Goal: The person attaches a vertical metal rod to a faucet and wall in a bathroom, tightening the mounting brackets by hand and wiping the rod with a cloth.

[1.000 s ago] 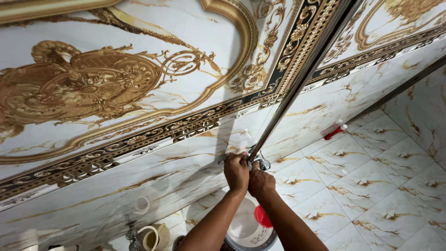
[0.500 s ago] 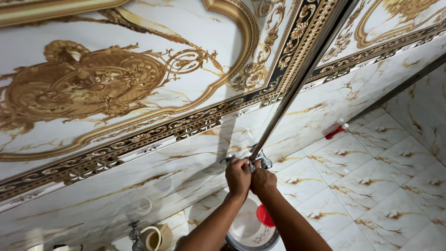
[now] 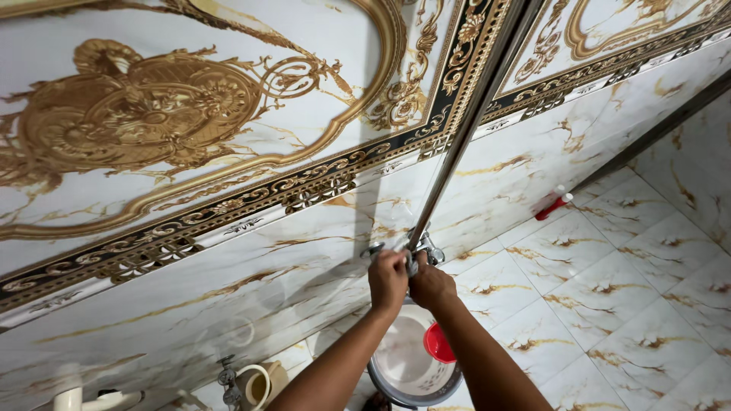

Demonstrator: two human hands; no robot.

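Note:
A long chrome pipe [image 3: 464,137] runs up the tiled wall from a chrome valve fitting [image 3: 421,247] mounted low on it. My left hand [image 3: 387,278] is closed around the fitting's lower left side. My right hand [image 3: 430,283] is closed on the base of the fitting just beside the left. Both fists touch each other and hide the lower part of the fitting. Directly below my forearms stands a round white bucket [image 3: 403,361] with a small red scoop [image 3: 439,342] inside it.
The wall carries white marbled tiles and a gold and black ornate border [image 3: 228,205]. A red and white object [image 3: 553,204] lies on the floor by the wall. At lower left are a small tap [image 3: 226,377], a cream hose ring [image 3: 255,384] and a white pipe [image 3: 84,398].
The view has shifted slightly. Both hands stay clasped on the fitting at the pipe's base, in nearly the same place.

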